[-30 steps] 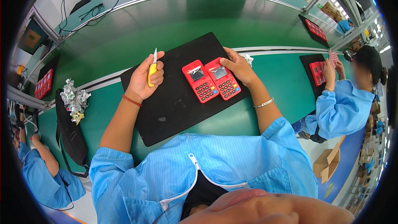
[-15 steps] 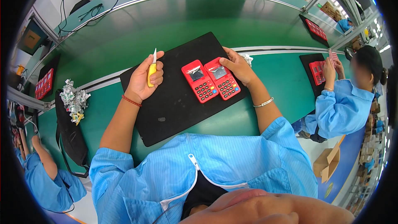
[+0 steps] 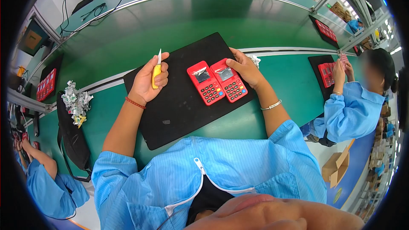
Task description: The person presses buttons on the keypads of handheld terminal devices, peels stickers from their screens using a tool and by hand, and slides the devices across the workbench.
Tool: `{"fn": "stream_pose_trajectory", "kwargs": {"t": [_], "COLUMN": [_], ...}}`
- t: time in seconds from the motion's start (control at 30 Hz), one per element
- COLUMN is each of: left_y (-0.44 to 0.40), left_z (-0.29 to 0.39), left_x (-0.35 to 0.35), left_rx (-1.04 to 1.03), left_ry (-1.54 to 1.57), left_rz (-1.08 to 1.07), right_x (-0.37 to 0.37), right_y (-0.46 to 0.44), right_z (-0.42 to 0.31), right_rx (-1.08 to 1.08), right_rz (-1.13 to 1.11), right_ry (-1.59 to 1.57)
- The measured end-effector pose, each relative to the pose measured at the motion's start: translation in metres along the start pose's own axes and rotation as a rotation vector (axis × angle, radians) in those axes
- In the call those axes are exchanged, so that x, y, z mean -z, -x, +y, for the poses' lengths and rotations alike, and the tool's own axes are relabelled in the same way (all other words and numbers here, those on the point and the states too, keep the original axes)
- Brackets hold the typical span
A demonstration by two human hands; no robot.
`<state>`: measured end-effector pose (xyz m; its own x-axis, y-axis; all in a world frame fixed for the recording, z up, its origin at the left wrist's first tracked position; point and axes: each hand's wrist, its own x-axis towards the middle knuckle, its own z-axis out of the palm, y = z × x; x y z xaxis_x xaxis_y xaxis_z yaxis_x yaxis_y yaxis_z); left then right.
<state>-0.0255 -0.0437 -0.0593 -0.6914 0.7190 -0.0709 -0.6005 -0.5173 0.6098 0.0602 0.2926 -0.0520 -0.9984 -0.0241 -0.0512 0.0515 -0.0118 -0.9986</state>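
My left hand (image 3: 148,79) is closed around the yellow handle of a small knife (image 3: 156,76), whose blade points up and away from me. Two red card terminals (image 3: 205,84) (image 3: 230,81) lie side by side, screens up, on a tilted black mat (image 3: 170,119). Clear film with glare covers part of their screens. My right hand (image 3: 246,69) grips the upper right edge of the right terminal, thumb on its top corner and fingers behind it at the mat's edge.
Crumpled wrappers (image 3: 76,102) and a black bag (image 3: 74,140) lie at the left. A co-worker (image 3: 353,98) at the right holds a red item by a mat with red devices (image 3: 326,74). Another person (image 3: 53,183) sits at the left. A cardboard box (image 3: 336,166) stands lower right.
My hands, the knife and the two terminals have hardly moved. The person at the left has shifted their arm upward and toward the left edge.
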Motion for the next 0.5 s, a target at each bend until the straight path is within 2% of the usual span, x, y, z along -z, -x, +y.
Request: {"fn": "stream_pose_trajectory", "kwargs": {"t": [0.5], "left_y": [0.0002], "left_z": [-0.0002], "left_x": [-0.0018], "left_rx": [-0.002], "left_ry": [0.000], "left_rz": [0.009], "right_x": [0.0033], "right_y": [-0.0019], "right_z": [0.0050], "right_rx": [-0.002], "right_rz": [-0.007], "right_ry": [0.004]}}
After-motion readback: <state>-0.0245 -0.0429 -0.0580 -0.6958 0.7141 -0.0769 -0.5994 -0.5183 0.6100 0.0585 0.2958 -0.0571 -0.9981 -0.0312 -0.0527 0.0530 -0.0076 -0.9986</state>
